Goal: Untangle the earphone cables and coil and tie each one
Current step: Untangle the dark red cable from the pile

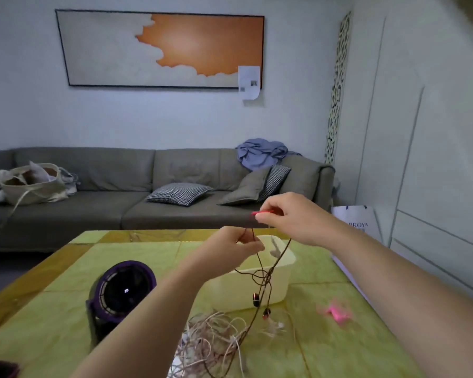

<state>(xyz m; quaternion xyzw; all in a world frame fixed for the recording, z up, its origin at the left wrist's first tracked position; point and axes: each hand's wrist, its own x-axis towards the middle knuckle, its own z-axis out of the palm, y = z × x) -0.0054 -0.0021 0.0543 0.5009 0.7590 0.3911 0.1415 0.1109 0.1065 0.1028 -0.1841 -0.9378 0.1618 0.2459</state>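
Holding the dark cable up over the desk, the right hand pinched its red plug and the left hand pinched the cord lower, so it dangled free of the pile.

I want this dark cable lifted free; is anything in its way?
Yes. The dark cable is tangled on itself below the left hand, and its lower part runs into the pale cable pile.
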